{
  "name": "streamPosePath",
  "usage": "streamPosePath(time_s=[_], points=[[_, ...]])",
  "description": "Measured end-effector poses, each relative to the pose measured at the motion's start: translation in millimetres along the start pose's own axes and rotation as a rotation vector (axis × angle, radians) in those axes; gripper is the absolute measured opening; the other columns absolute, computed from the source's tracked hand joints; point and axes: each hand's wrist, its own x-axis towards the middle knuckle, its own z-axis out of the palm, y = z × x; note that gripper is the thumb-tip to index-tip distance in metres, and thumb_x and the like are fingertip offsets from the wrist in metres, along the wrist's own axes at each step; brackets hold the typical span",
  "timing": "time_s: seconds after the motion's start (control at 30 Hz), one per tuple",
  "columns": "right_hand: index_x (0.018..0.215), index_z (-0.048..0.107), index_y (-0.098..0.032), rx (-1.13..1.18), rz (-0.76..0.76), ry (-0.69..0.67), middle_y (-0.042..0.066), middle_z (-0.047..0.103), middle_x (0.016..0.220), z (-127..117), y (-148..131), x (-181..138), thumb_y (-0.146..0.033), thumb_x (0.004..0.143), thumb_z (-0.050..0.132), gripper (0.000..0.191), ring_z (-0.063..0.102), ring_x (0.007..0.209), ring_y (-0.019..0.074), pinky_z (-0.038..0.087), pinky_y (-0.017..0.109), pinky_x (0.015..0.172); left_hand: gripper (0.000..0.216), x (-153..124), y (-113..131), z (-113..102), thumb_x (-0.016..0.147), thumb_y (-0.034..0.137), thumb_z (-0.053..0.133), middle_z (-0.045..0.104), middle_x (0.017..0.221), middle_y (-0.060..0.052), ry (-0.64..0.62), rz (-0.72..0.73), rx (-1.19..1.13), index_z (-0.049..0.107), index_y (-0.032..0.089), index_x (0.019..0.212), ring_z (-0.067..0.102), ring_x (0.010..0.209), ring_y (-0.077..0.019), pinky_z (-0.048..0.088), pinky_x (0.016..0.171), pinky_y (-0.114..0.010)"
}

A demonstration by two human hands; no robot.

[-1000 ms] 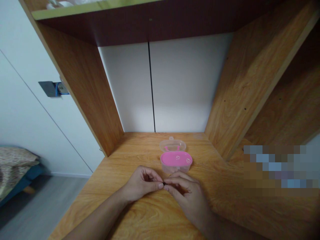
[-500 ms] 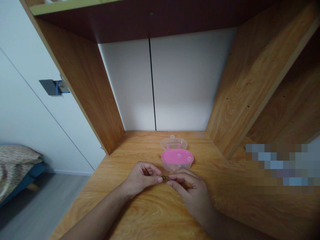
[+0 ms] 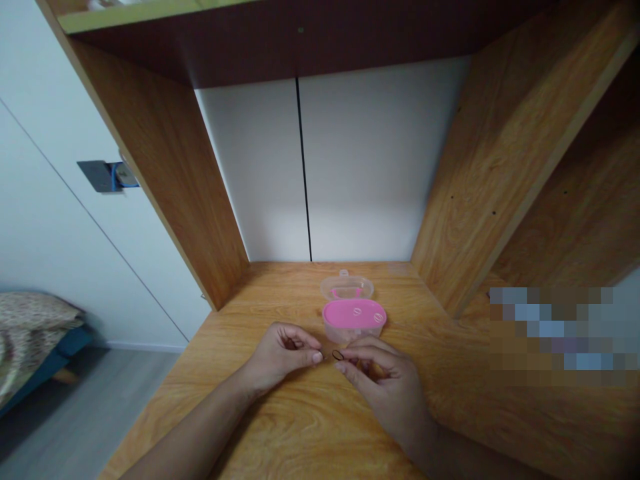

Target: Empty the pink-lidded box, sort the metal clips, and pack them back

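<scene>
A small oval plastic case [image 3: 354,317] with a pink insert and a clear lid hinged back lies on the wooden desk [image 3: 300,427]. Just in front of the case, my right hand [image 3: 387,390] pinches a tiny dark ring [image 3: 337,355] between thumb and forefinger. My left hand [image 3: 283,357] rests on the desk close beside it, fingers curled and thumb pressed to forefinger. Its tips sit a little apart from the ring, and I cannot see anything in them.
Wooden side panels [image 3: 170,173] wall the desk nook on both sides, with a white back panel [image 3: 340,167] and a shelf above. A blurred patch [image 3: 560,337] lies at the right. A wall socket [image 3: 107,175] and a bed [image 3: 30,333] are at the left.
My two hands were pinched together on the small dark thing. They have drawn slightly apart, and the ring now shows at my right fingertips.
</scene>
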Motion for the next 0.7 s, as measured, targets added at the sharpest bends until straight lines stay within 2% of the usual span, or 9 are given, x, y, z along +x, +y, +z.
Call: streamPosePath(time_s=[0.27,0.43,0.7], points=[[0.094,0.081,-0.027,-0.002,0.046,-0.126,0.003,0.076,0.082,2.9,5.3,-2.6,-0.021,0.083,0.076,0.013,0.071,0.074,0.0174,0.058,0.025,0.064,0.031,-1.2,2.0,4.6,0.057,0.029,0.096,0.073,0.064,-0.001,-0.077,-0.006,-0.014,0.073,0.012,0.068,0.062,0.055,-0.0066,0.046,0.055,-0.016],[0.100,0.081,-0.030,0.019,0.091,-0.187,0.003,0.077,0.086,3.3,7.3,-4.3,-0.020,0.085,0.075,0.019,0.072,0.075,0.0164,0.058,0.025,0.066,0.030,-1.3,2.5,5.9,0.057,0.028,0.095,0.074,0.064,-0.001,-0.101,-0.001,-0.029,0.073,0.012,0.068,0.063,0.056,-0.0074,0.047,0.055,-0.016],[0.100,0.081,-0.028,0.015,0.082,-0.196,0.003,0.077,0.085,3.7,7.9,-4.3,-0.020,0.085,0.073,0.019,0.072,0.074,0.0159,0.057,0.025,0.066,0.024,-1.7,-0.3,3.7,0.060,0.025,0.094,0.078,0.070,-0.004,-0.117,0.004,-0.031,0.077,0.013,0.072,0.068,0.059,-0.0087,0.050,0.058,-0.016]])
